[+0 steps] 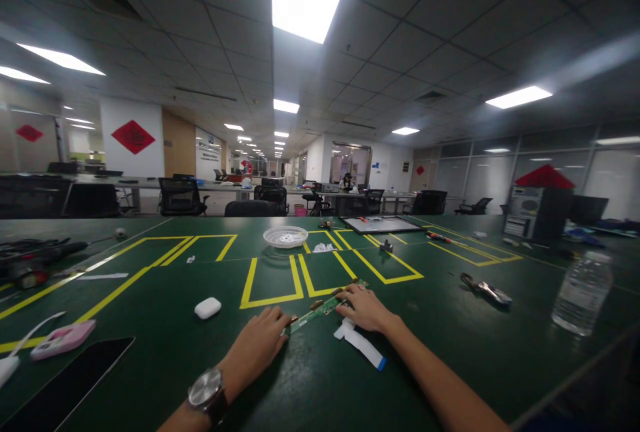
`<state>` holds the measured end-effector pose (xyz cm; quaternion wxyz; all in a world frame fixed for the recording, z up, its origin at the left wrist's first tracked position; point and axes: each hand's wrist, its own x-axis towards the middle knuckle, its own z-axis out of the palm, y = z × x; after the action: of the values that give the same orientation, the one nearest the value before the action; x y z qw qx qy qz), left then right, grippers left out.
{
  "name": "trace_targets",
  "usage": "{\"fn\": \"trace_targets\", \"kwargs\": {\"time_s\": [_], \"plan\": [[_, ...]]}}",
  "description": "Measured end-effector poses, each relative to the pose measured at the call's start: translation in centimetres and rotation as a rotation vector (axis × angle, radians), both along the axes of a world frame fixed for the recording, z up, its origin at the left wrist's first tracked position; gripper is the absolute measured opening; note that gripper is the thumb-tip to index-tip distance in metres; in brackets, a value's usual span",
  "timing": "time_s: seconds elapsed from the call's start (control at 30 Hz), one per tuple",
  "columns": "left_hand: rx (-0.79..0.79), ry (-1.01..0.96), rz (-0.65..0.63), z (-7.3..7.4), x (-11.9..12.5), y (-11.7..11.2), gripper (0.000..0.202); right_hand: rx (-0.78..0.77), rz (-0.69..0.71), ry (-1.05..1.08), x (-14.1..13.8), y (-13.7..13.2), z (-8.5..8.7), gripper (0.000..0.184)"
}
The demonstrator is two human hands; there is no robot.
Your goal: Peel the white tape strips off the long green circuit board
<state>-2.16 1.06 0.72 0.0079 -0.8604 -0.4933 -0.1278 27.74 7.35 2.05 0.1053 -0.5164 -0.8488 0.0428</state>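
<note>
A long narrow green circuit board (324,307) lies flat on the dark green table (310,379), between my hands. My left hand (261,341), with a wristwatch (206,389) on its wrist, presses on the board's near left end. My right hand (364,307) rests its fingers on the board's far right end. A white flat ribbon cable with a blue tip (361,343) lies just under my right wrist.
Yellow tape outlines mark the table. A white earbud case (207,307), a pink device (63,339) and a dark tablet (65,389) lie left. A white basket (285,237) sits ahead. Pliers (486,290) and a water bottle (583,293) stand right. Office chairs line the far edge.
</note>
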Motion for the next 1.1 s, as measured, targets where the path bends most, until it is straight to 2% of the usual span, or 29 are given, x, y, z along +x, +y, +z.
{"fn": "trace_targets", "kwargs": {"time_s": [0.13,0.27,0.53,0.67,0.83,1.1], "plan": [[-0.045,0.067,0.138,1.1,-0.3,-0.5,0.022,0.004,0.001,0.006,0.1,0.0,0.0,0.052],[-0.116,0.081,0.188,2.4,-0.5,-1.2,0.021,-0.001,0.002,0.005,0.1,0.0,0.1,0.053],[-0.169,0.103,0.215,3.1,-0.5,-1.6,0.022,-0.008,0.005,0.003,0.2,0.0,0.2,0.053],[-0.148,0.141,0.226,3.6,-1.0,-1.6,0.02,0.003,0.01,0.003,0.3,0.2,-0.1,0.052],[-0.21,0.158,0.205,4.0,-1.7,-1.7,0.018,0.011,0.01,0.003,0.3,0.3,-0.2,0.052],[-0.217,0.058,0.148,3.3,-2.5,-1.0,0.018,0.006,0.018,0.002,0.4,0.2,0.0,0.052]]}}
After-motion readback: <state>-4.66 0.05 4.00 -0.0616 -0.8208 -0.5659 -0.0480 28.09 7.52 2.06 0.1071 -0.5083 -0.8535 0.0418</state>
